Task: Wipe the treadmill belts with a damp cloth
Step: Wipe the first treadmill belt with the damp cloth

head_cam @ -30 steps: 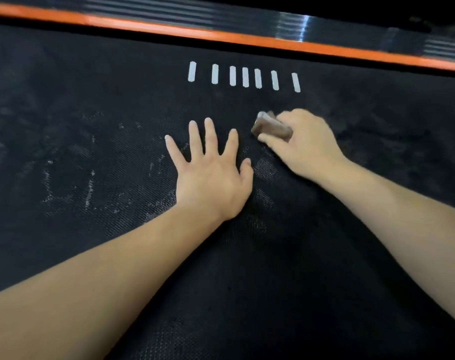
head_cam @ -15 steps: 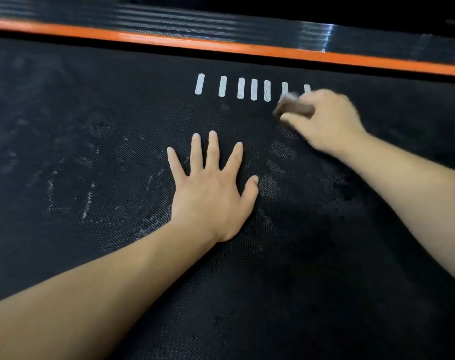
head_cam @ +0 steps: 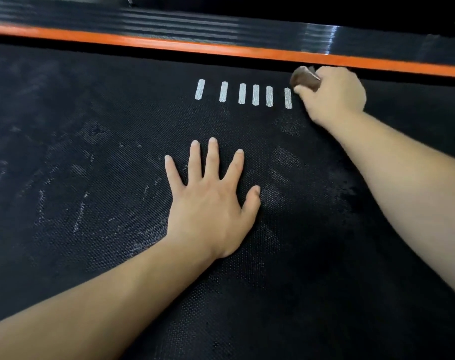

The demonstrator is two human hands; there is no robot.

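Fingers [head_cam: 212, 157] of the left hand [head_cam: 210, 203] lie straight and spread, palm flat on the black treadmill belt [head_cam: 91, 255]. Farther off, the right hand [head_cam: 330, 96] curls round a wadded brown cloth [head_cam: 305, 77] on the belt by its far edge, at the right end of a row of white dashes [head_cam: 255, 94]. Beyond run an orange strip [head_cam: 169, 44] and a ribbed black rail [head_cam: 169, 19].

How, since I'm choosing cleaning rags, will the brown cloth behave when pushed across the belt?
Probably floppy: the cloth is bunched into a wad in the right hand. Likely light, since one hand holds it. It may drag rather than slide, as the belt looks coarsely textured.
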